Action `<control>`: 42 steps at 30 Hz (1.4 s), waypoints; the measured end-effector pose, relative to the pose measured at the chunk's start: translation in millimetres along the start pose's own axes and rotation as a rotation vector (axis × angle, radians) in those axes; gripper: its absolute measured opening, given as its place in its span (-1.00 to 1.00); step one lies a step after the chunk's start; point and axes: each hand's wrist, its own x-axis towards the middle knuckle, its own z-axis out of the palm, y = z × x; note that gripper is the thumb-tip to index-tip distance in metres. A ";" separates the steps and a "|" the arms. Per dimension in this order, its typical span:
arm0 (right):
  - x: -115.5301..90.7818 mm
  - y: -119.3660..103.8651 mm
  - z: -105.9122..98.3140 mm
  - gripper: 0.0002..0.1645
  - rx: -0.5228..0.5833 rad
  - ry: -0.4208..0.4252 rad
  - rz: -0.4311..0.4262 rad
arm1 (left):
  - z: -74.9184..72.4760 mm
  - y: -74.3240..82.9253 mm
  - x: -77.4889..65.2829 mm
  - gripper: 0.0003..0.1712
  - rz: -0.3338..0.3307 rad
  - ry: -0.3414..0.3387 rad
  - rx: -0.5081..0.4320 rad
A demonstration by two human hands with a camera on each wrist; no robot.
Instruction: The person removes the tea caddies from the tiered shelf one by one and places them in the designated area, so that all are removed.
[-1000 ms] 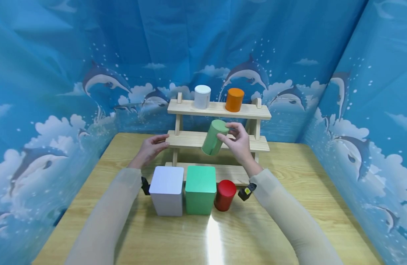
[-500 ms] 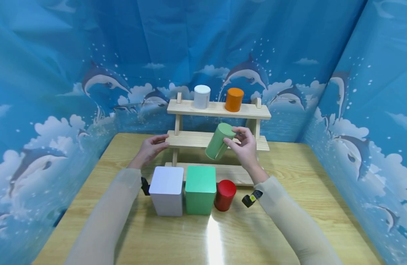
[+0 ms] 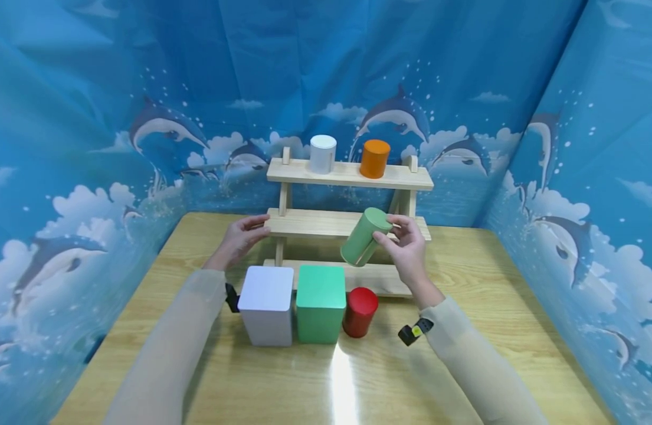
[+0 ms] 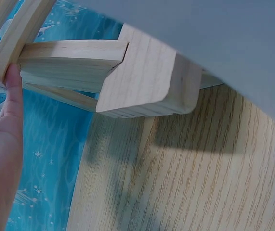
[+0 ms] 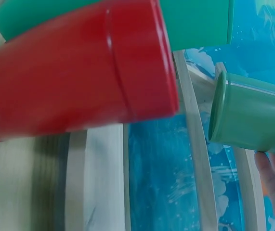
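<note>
My right hand (image 3: 408, 251) grips a light green cylindrical tin (image 3: 361, 241) near its upper end. The tin leans, its lower end pointing left and down, in front of the middle step of a three-tier wooden display shelf (image 3: 304, 223). In the right wrist view, fingertips (image 5: 267, 171) press against the side of the tin (image 5: 253, 115). At the middle step's left end, my left hand (image 3: 239, 241) pinches the board; the left wrist view has thumb and fingers (image 4: 13, 94) on either side of this board (image 4: 19, 36).
A white tin (image 3: 323, 156) and an orange tin (image 3: 374, 160) stand on the top step. Before the shelf, a white box (image 3: 266, 307), a green box (image 3: 320, 307) and a red tin (image 3: 360, 314) stand in a row on the wooden table (image 3: 272, 383). Dolphin-print curtains surround the table.
My right hand has moved right and slightly down with the light green tin, which leans more than before. The left hand stays on the shelf's end.
</note>
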 end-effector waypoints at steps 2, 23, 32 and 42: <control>-2.0 1.0 -4.6 -0.51 0.017 0.011 -0.010 | 0.3 0.6 -0.4 -0.41 -0.001 0.001 0.003; -30.2 4.8 -42.9 -0.54 0.005 0.143 0.018 | 1.1 1.9 0.2 -0.39 -0.023 0.010 0.002; -53.0 10.8 -64.0 -0.53 -0.026 0.146 0.097 | 1.6 1.6 0.2 -0.38 -0.021 0.015 -0.010; -75.0 9.8 -81.4 -0.56 -0.097 0.041 0.121 | 1.8 1.0 -0.2 -0.40 -0.013 0.017 -0.015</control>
